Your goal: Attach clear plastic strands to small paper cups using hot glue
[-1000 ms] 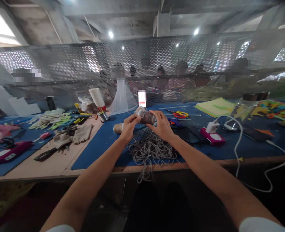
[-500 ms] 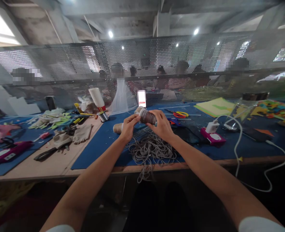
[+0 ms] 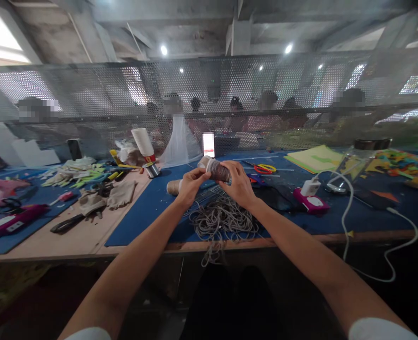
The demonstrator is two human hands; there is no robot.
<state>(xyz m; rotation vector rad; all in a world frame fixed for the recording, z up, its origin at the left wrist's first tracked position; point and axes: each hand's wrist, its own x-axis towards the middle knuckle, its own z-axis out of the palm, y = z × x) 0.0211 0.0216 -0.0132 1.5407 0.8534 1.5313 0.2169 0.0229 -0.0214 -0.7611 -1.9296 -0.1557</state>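
A spool wound with brown-grey yarn [image 3: 219,170], with a whitish band towards its left end, is held tilted above the table. My right hand [image 3: 238,185] wraps round its right end. With thumb and fingers pinched, my left hand [image 3: 192,184] touches the left part of the spool near the band; whether a thread end lies in the pinch is too small to tell. Below both hands a loose heap of grey cord [image 3: 223,219] spreads on the blue mat [image 3: 141,215], some loops hanging over the front edge. Behind my left wrist lies a second, tan spool [image 3: 172,187].
Red-yellow scissors [image 3: 264,168] lie beyond my right hand. Further right are a magenta power adapter [image 3: 311,200] with a white cable and a glass jar [image 3: 354,163]. Paper cups [image 3: 143,144], gloves [image 3: 121,194] and a pink glue gun [image 3: 9,190] are on the left. A lit phone [image 3: 208,144] stands ahead.
My left fingertips have shifted slightly right along the spool, near the whitish band. My right hand keeps its hold, and the cord heap looks the same.
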